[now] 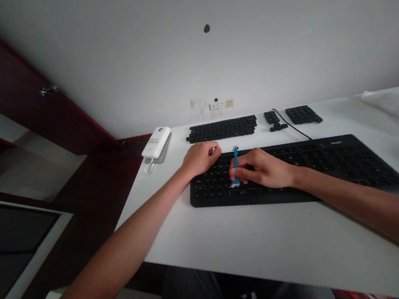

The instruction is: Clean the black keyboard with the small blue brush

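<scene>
A black keyboard (283,197) lies on the white table, its keycaps off so that the bare key sockets show. My right hand (258,168) pinches a small blue brush (236,157) between thumb and fingers, held nearly upright. Its white bristles point down onto the front left part of the keyboard, just above the long space-bar slot. At the keyboard's far left corner my left hand (202,157) is closed, fingers curled against it and hiding that corner.
Behind the keyboard lie loose black keycaps in groups: a wide block (222,129), a small cluster (275,120) and a number-pad block (303,114). A cable (293,125) runs between them. A white power bank (156,142) sits at left, a plastic bag (394,105) at right.
</scene>
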`<state>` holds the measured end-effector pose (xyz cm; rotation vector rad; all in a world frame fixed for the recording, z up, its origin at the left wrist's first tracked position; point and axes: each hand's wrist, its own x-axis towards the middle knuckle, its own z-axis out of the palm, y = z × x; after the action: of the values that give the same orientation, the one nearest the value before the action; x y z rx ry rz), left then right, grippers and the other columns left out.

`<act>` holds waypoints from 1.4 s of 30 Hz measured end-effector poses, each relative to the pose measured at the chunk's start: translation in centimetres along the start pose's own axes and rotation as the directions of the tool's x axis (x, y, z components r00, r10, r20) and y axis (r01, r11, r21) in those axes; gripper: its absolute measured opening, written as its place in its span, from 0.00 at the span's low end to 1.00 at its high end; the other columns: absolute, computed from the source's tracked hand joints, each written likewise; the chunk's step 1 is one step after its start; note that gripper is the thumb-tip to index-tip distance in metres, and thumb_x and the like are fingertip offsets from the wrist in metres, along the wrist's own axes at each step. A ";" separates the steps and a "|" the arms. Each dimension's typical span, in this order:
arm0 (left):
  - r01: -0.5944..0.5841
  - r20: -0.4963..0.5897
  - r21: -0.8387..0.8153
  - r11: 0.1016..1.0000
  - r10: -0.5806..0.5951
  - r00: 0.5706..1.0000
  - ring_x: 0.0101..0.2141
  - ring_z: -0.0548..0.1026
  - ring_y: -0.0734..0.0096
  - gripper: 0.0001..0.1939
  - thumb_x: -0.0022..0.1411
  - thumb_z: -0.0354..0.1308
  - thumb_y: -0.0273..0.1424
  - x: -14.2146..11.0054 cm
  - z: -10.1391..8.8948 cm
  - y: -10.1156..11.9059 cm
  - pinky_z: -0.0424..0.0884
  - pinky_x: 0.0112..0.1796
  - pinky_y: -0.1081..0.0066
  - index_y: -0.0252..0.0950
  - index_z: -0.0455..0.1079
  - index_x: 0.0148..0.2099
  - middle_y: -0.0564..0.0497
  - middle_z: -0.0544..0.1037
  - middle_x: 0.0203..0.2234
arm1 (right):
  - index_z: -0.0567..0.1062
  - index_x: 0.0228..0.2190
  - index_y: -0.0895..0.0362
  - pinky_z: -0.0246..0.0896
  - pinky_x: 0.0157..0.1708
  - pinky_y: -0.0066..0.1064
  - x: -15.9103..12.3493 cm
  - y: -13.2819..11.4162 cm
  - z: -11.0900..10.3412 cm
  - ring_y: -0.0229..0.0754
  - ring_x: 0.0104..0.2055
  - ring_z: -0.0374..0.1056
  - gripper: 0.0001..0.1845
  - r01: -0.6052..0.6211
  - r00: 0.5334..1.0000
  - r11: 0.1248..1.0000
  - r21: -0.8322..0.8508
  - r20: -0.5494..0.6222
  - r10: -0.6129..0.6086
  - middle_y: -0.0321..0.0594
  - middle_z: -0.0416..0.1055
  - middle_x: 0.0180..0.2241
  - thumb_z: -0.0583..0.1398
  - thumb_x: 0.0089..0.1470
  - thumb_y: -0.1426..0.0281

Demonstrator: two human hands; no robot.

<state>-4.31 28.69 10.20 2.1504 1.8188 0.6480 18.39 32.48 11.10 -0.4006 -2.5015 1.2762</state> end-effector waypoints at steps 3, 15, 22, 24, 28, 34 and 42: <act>-0.003 0.001 0.000 1.000 0.003 1.000 0.26 0.68 0.71 0.15 0.67 0.51 0.34 0.0 0.0 0.0 0.57 0.30 0.69 0.38 0.80 0.38 0.52 0.76 0.25 | 0.80 0.29 0.60 0.53 0.21 0.26 0.0 -0.1 -0.2 0.35 0.20 0.61 0.21 -0.023 0.999 0.995 0.099 -0.023 0.025 0.35 0.69 0.19 0.60 0.64 0.57; 0.006 0.009 0.007 1.000 -0.007 1.000 0.26 0.69 0.70 0.15 0.67 0.52 0.34 0.1 0.0 0.0 0.56 0.30 0.69 0.38 0.80 0.38 0.51 0.77 0.24 | 0.80 0.26 0.60 0.52 0.21 0.27 -0.3 -0.2 -0.2 0.34 0.19 0.60 0.22 0.025 0.998 0.997 0.078 0.055 -0.029 0.35 0.69 0.18 0.58 0.65 0.60; -0.009 0.010 0.001 1.000 0.009 1.000 0.26 0.68 0.70 0.15 0.67 0.51 0.34 0.0 -0.1 0.0 0.56 0.30 0.69 0.38 0.80 0.38 0.52 0.76 0.25 | 0.79 0.25 0.60 0.53 0.22 0.28 -0.3 -0.1 -0.4 0.35 0.21 0.61 0.23 0.032 0.999 0.990 0.140 0.002 -0.032 0.36 0.68 0.19 0.58 0.66 0.58; -0.012 0.006 0.000 1.000 0.012 1.000 0.26 0.69 0.70 0.15 0.67 0.51 0.34 0.0 -0.1 0.0 0.56 0.30 0.69 0.39 0.80 0.38 0.51 0.77 0.25 | 0.79 0.25 0.60 0.51 0.22 0.28 -0.3 -0.1 -0.4 0.34 0.21 0.59 0.22 0.036 0.998 0.995 0.091 0.043 -0.040 0.35 0.68 0.19 0.59 0.65 0.60; -0.013 0.012 0.006 1.000 0.013 1.000 0.26 0.69 0.71 0.15 0.68 0.51 0.33 0.1 -0.1 0.0 0.56 0.30 0.69 0.38 0.79 0.38 0.52 0.77 0.25 | 0.76 0.20 0.60 0.49 0.20 0.28 -0.3 0.2 -0.4 0.33 0.18 0.55 0.29 -0.001 1.000 0.988 0.154 0.024 -0.002 0.32 0.61 0.15 0.55 0.68 0.58; -0.012 0.004 0.007 1.000 0.012 1.000 0.26 0.69 0.70 0.15 0.68 0.51 0.34 0.0 -0.1 0.0 0.56 0.30 0.69 0.39 0.80 0.38 0.52 0.77 0.25 | 0.78 0.25 0.60 0.51 0.23 0.27 -0.3 0.0 -0.3 0.33 0.21 0.59 0.26 0.065 0.998 0.997 0.033 0.012 -0.065 0.35 0.69 0.20 0.55 0.69 0.58; -0.016 -0.004 -0.017 1.000 0.016 1.000 0.25 0.68 0.71 0.15 0.68 0.51 0.34 -0.1 -0.1 -0.1 0.55 0.30 0.70 0.37 0.79 0.37 0.51 0.76 0.25 | 0.76 0.21 0.59 0.45 0.19 0.29 -0.2 0.5 -0.5 0.33 0.17 0.51 0.32 -0.048 0.988 0.975 0.215 -0.131 0.077 0.30 0.56 0.14 0.55 0.67 0.50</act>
<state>-4.41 28.64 10.23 2.1563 1.7933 0.6699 18.83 33.06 10.89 -0.5016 -2.2273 1.4679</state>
